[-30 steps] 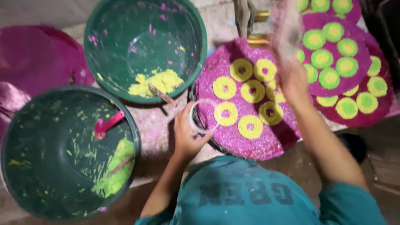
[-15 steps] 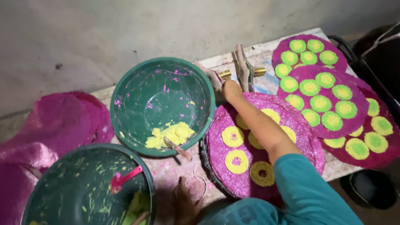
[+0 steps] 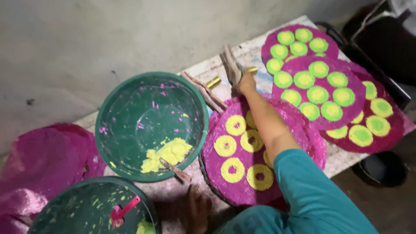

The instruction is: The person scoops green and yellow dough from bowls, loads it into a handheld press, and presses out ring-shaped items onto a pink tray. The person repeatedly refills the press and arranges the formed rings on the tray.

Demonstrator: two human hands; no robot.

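My right hand (image 3: 245, 82) reaches across to the back of the table and closes on a wooden tool with a brass tip (image 3: 231, 65). My forearm lies over a round magenta disc (image 3: 216, 182) that carries several yellow rings (image 3: 232, 170). My left hand (image 3: 195, 209) is low at the table's front edge, beside that disc, dark and blurred. Its fingers cannot be read. A green bowl (image 3: 130, 104) left of the disc holds yellow paste (image 3: 168, 153) and a small wooden stick (image 3: 175, 170).
A second wooden tool (image 3: 203, 89) lies by the bowl's rim. Overlapping magenta discs with green-yellow circles (image 3: 320, 93) fill the right side. Another green bowl (image 3: 82, 208) with a pink scoop (image 3: 123, 211) sits front left, beside a pink bag (image 3: 39, 164). A dark bucket (image 3: 381, 170) stands on the floor.
The view has tilted up toward the wall. My right hand stretched from over the discs to the wooden tool at the back. My left hand dropped toward the front edge.
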